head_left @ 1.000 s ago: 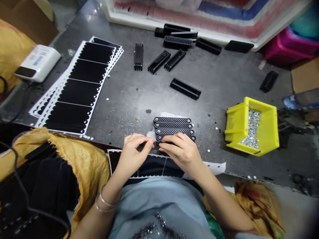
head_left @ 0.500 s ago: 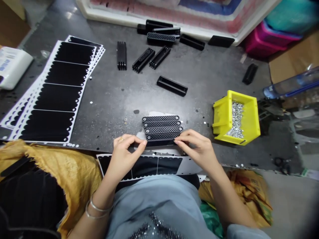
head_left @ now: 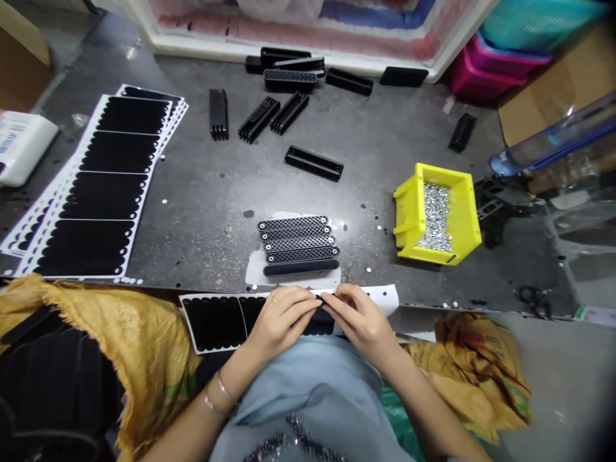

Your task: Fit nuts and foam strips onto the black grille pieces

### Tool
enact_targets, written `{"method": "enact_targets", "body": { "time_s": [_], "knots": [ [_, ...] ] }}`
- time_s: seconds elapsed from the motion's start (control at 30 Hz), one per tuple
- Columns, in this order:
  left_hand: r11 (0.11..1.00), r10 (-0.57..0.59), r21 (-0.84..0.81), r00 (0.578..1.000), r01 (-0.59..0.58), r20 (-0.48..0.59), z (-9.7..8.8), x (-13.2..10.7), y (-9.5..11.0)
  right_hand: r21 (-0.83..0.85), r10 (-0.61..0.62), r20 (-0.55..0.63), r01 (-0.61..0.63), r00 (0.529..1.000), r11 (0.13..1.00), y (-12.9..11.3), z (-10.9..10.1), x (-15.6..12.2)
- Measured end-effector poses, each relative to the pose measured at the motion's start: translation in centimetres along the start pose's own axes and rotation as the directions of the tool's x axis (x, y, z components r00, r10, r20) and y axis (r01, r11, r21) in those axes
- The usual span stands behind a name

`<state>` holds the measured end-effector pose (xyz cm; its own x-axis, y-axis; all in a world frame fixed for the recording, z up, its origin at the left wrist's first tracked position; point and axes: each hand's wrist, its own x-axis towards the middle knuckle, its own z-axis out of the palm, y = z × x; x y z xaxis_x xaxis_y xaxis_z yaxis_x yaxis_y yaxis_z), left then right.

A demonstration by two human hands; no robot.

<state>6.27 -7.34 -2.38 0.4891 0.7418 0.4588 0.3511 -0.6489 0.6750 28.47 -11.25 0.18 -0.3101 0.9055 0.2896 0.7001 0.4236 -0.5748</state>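
Observation:
My left hand [head_left: 283,317] and my right hand [head_left: 359,317] meet fingertip to fingertip over a white sheet of black stickers [head_left: 216,321] lying at the table's near edge. Both pinch at a black strip on that sheet; what exactly is gripped is hidden by the fingers. Just beyond the hands, a row of several black grille bars [head_left: 298,244] lies side by side on the grey table; the nearest bar [head_left: 301,267] has a smooth black face.
A yellow bin [head_left: 409,212] of small silver screws stands to the right. Stacked sticker sheets [head_left: 101,186] lie at the left. Loose black plastic bars [head_left: 314,163] are scattered at the back, near a white tray [head_left: 289,48]. Yellow cloth [head_left: 120,333] is at the near left.
Both hands have drawn back from the nearest grille bar to the sticker sheet at the table edge and come together. The nearest bar now shows a smooth black face.

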Motion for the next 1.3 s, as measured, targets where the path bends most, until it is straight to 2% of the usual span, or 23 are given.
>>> {"method": "enact_targets", "body": {
  "time_s": [0.1, 0.27, 0.33, 0.4, 0.47, 0.5, 0.57, 0.6, 0.63, 0.7, 0.77, 0.8, 0.9, 0.97, 1.1, 1.3],
  "knots": [
    [1.000, 0.026, 0.009, 1.000, -0.026, 0.013, 0.8, -0.3, -0.8, 0.010, -0.017, 0.016, 0.017, 1.000, 1.000, 0.4, 0.3, -0.1],
    [1.000, -0.006, 0.021, 1.000, 0.006, -0.013, 0.8, -0.4, -0.8, 0.045, 0.018, 0.004, -0.019, 1.000, 0.999, 0.7, 0.5, 0.4],
    [0.998, -0.033, 0.045, 0.999, 0.034, -0.024, 0.9, -0.4, -0.6, 0.131, 0.007, -0.003, -0.007, 1.000, 0.991, 0.7, 0.2, 0.2],
    [0.997, -0.054, 0.056, 0.998, 0.055, -0.023, 1.0, -0.4, -0.5, 0.265, 0.025, 0.055, -0.039, 0.998, 0.964, 0.8, -0.8, -0.4],
    [0.997, -0.062, 0.051, 0.998, 0.063, -0.023, 1.1, -0.4, -0.6, 0.441, 0.079, 0.138, -0.133, 0.987, 0.888, 0.8, -2.5, -0.9],
    [0.997, -0.062, 0.045, 0.998, 0.063, -0.026, 1.2, -0.3, -0.6, 0.548, 0.119, 0.150, -0.183, 0.982, 0.817, 0.8, -3.5, -0.9],
    [0.998, -0.058, 0.034, 0.998, 0.060, -0.037, 1.3, -0.2, -0.4, 0.742, 0.211, 0.100, -0.215, 0.972, 0.635, 0.7, -5.1, -0.5],
    [0.998, -0.054, 0.025, 0.997, 0.055, -0.046, 1.3, -0.2, -0.2, 0.790, 0.254, 0.049, -0.193, 0.966, 0.582, 0.5, -5.6, 0.0],
    [0.999, -0.048, 0.015, 0.997, 0.049, -0.059, 1.1, -0.1, 0.0, 0.787, 0.288, 0.000, -0.177, 0.958, 0.591, 0.3, -5.7, 0.8],
    [1.000, -0.027, 0.004, 0.993, 0.027, -0.115, 0.4, 0.1, 0.5, 0.625, 0.281, -0.068, -0.178, 0.957, 0.760, -0.2, -5.1, 3.0],
    [0.998, -0.039, 0.038, 0.979, 0.047, -0.199, -0.9, 0.5, 0.8, 0.367, 0.168, -0.111, -0.117, 0.980, 0.923, -0.7, -3.5, 5.6],
    [0.992, -0.076, 0.076, 0.967, 0.097, -0.244, -1.7, 0.8, 0.8, 0.267, 0.086, -0.116, -0.052, 0.990, 0.962, -0.9, -2.4, 6.9],
    [0.914, -0.297, 0.168, 0.891, 0.370, -0.343, -4.3, 1.8, 0.1, 0.119, -0.141, -0.068, 0.148, 0.988, 0.982, -1.0, 0.4, 10.0],
    [0.846, -0.436, 0.164, 0.835, 0.508, -0.336, -5.5, 2.4, -0.9, 0.085, -0.200, 0.002, 0.199, 0.980, 0.976, -0.8, 1.4, 11.2],
    [0.802, -0.562, 0.086, 0.796, 0.591, -0.222, -6.0, 3.1, -2.3, 0.142, -0.199, 0.076, 0.187, 0.977, 0.972, -0.1, 1.6, 12.1],
    [0.759, -0.638, 0.000, 0.745, 0.651, -0.194, -5.6, 4.0, -2.4, 0.177, -0.236, 0.106, 0.216, 0.966, 0.960, -0.1, 1.4, 12.6]
  ]
}}
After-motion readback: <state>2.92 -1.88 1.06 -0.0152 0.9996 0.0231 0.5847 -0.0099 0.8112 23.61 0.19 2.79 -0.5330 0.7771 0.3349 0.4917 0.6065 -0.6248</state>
